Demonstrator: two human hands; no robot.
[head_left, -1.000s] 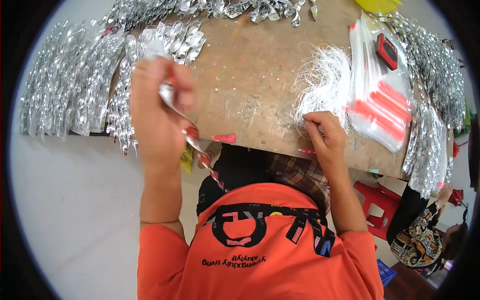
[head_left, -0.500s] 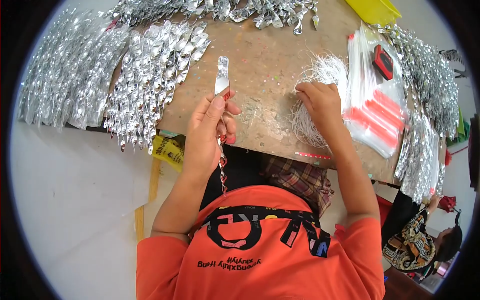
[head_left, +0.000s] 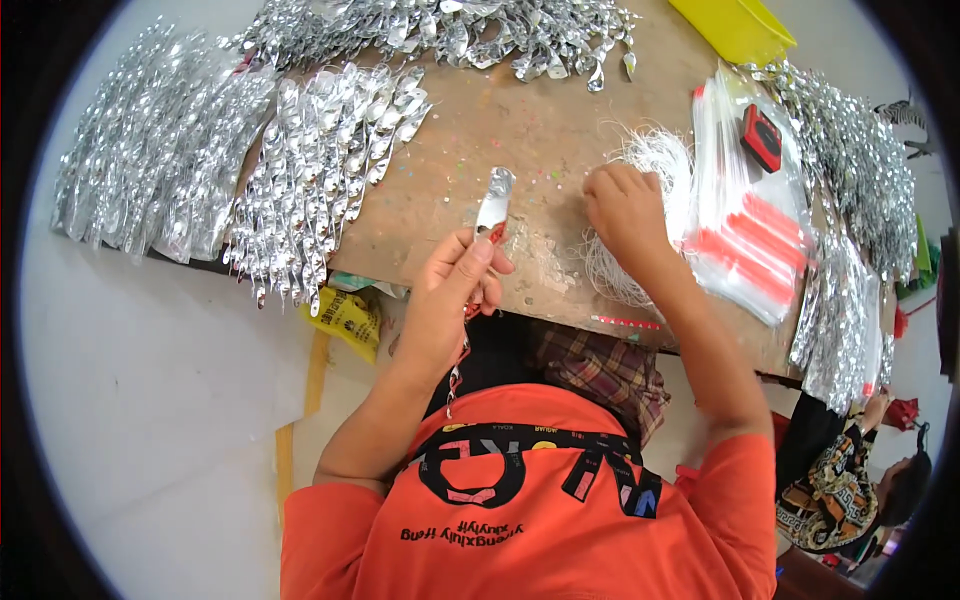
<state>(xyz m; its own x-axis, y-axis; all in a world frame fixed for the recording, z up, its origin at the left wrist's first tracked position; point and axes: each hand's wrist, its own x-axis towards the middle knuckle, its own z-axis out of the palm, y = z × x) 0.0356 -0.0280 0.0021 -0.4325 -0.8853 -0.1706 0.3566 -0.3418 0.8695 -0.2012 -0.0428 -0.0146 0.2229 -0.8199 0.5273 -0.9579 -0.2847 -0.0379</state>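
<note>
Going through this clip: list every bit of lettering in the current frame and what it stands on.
Orange shirt: large dark letters with coloured patches, two smaller dark lines beneath; wording withheld.
Dark band across the shirt: small print, mostly too tiny to read.
Yellow bag: dark characters, too small to read surely.

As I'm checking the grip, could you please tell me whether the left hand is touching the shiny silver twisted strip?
Touching: the head view plainly shows the left hand pinching the shiny silver twisted strip, thumb laid over it.

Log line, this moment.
left hand: holding twisted ribbon | right hand: over white string, grip unclear | table: silver ribbons at left, plastic bags at right
</note>
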